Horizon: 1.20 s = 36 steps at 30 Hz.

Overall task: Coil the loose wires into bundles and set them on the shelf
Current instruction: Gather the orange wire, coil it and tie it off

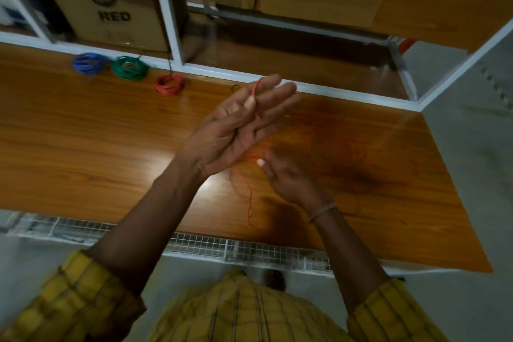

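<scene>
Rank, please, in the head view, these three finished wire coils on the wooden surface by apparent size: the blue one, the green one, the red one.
1. green coil, the widest
2. blue coil, slightly smaller, nearly alike
3. red coil, clearly the smallest

All lie at a similar distance from the camera.

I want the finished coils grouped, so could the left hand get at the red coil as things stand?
Probably not yet: the left hand pinches the loose red wire. The red coil lies unobstructed on the shelf.

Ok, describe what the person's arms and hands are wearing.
Both forearms are bare. Yellow checked sleeves with dark lines are pushed up near the elbows. The right wrist carries a thin pale band. No gloves or rings show on the left hand or right hand.
</scene>
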Motion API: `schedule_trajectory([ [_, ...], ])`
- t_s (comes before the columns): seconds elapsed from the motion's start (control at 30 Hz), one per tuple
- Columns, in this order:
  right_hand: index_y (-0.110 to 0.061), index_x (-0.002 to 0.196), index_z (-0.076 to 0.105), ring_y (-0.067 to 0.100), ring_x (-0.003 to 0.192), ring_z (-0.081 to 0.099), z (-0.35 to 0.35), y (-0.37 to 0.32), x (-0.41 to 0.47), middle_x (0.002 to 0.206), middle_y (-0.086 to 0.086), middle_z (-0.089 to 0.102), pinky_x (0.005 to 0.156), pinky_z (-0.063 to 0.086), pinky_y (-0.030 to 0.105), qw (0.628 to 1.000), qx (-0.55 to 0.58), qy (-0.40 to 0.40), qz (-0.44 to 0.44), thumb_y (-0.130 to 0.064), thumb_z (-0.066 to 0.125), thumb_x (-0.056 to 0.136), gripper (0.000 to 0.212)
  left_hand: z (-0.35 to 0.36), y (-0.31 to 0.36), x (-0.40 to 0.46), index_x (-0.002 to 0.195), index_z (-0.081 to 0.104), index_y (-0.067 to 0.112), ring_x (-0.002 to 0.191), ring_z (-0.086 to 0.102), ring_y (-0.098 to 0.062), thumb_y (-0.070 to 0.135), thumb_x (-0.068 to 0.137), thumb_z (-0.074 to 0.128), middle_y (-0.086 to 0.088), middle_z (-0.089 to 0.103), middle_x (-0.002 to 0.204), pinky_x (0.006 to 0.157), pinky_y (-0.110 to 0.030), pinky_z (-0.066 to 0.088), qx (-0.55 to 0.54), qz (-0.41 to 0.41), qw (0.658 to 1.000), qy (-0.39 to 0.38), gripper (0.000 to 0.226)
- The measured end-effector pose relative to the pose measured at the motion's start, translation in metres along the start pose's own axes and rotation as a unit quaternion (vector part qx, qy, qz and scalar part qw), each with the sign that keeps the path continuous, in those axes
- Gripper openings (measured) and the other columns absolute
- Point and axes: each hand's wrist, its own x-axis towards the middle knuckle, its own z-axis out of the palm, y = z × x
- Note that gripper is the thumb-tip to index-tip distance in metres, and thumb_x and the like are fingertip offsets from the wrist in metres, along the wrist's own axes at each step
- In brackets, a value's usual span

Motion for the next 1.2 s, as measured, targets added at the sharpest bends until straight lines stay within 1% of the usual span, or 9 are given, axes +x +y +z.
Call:
schedule_trajectory([
  [0.1,-0.008,0.128,0.056,0.037,0.097,0.065,0.001,-0.020,0.002,0.105,0.018,0.070,0.077,0.045,0.041,0.991,-0.076,-0.077,-0.073,-0.027,0.047,0.107,0.029,-0.012,0.005,0.003,0.152,0.033,0.011,0.148,0.049,-0.031,0.012,0.114,0.033,-0.012,0.058,0.154,0.121,-0.063,0.035,0.165,0.002,0.982,0.095,0.038],
  [0.2,-0.011,0.107,0.064,0.008,0.065,0.055,-0.025,-0.032,0.001,0.073,-0.004,0.060,0.057,0.036,0.025,0.989,-0.019,-0.093,-0.111,-0.017,0.058,0.100,0.011,-0.035,0.012,-0.005,0.145,0.042,0.014,0.136,0.061,-0.011,0.017,0.114,0.042,-0.001,0.071,0.138,0.106,-0.041,0.047,0.419,-0.049,0.899,0.122,0.031],
  [0.4,-0.013,0.092,0.070,0.006,0.066,0.055,-0.086,-0.033,0.014,0.076,-0.010,0.062,0.058,0.040,0.017,0.974,0.162,-0.080,-0.137,-0.017,0.065,0.100,0.009,-0.058,0.027,-0.033,0.141,0.049,0.023,0.109,0.071,-0.003,0.024,0.112,0.049,0.010,0.079,0.111,0.089,-0.040,0.055,0.526,-0.153,0.833,0.078,0.028],
  [0.53,-0.012,0.093,0.068,0.019,0.062,0.049,-0.100,-0.035,0.035,0.074,0.008,0.057,0.054,0.041,0.029,0.956,0.248,-0.033,-0.152,-0.029,0.063,0.099,0.018,-0.053,0.032,-0.047,0.142,0.046,0.011,0.109,0.075,-0.034,0.022,0.116,0.037,-0.016,0.078,0.118,0.094,-0.049,0.062,0.396,-0.200,0.895,0.041,0.029],
  [0.6,-0.008,0.093,0.067,0.021,0.061,0.049,-0.097,-0.036,0.051,0.073,0.017,0.056,0.055,0.043,0.030,0.953,0.263,0.000,-0.153,-0.024,0.065,0.100,0.017,-0.049,0.032,-0.051,0.141,0.044,0.007,0.099,0.074,-0.045,0.023,0.117,0.032,-0.026,0.074,0.120,0.076,-0.043,0.065,0.325,-0.215,0.920,0.027,0.032],
  [0.7,-0.010,0.091,0.067,0.011,0.056,0.049,-0.084,-0.040,0.073,0.065,-0.002,0.056,0.054,0.042,0.023,0.946,0.286,0.047,-0.145,-0.016,0.068,0.098,0.010,-0.051,0.028,-0.056,0.136,0.046,0.010,0.079,0.073,-0.037,0.024,0.117,0.025,-0.039,0.066,0.124,0.051,-0.029,0.057,0.163,-0.189,0.968,0.003,0.032],
  [0.87,-0.004,0.090,0.069,0.003,0.066,0.052,-0.050,-0.038,0.092,0.071,-0.007,0.058,0.062,0.044,0.020,0.938,0.318,0.084,-0.107,-0.018,0.071,0.097,0.016,-0.060,0.027,-0.059,0.130,0.051,0.009,0.070,0.071,-0.028,0.020,0.116,0.022,-0.034,0.066,0.120,0.044,-0.023,0.047,0.010,-0.126,0.992,0.020,0.034],
  [1.03,-0.021,0.092,0.072,0.016,0.078,0.063,-0.019,-0.034,0.087,0.083,0.001,0.068,0.069,0.046,0.036,0.960,0.266,0.027,-0.088,-0.033,0.059,0.103,0.021,-0.058,0.031,-0.055,0.121,0.052,0.012,0.105,0.075,-0.037,0.017,0.116,0.021,-0.024,0.060,0.132,0.081,-0.045,0.066,-0.065,-0.058,0.996,0.035,0.032],
  [1.2,-0.040,0.097,0.072,0.003,0.049,0.056,-0.007,-0.048,0.062,0.064,-0.001,0.065,0.050,0.046,0.027,0.974,0.195,-0.057,-0.097,-0.025,0.054,0.106,0.025,-0.069,0.029,-0.041,0.116,0.053,0.013,0.142,0.054,-0.042,0.019,0.115,0.033,-0.017,0.060,0.146,0.111,-0.069,0.041,-0.080,0.029,0.989,0.124,0.021],
])
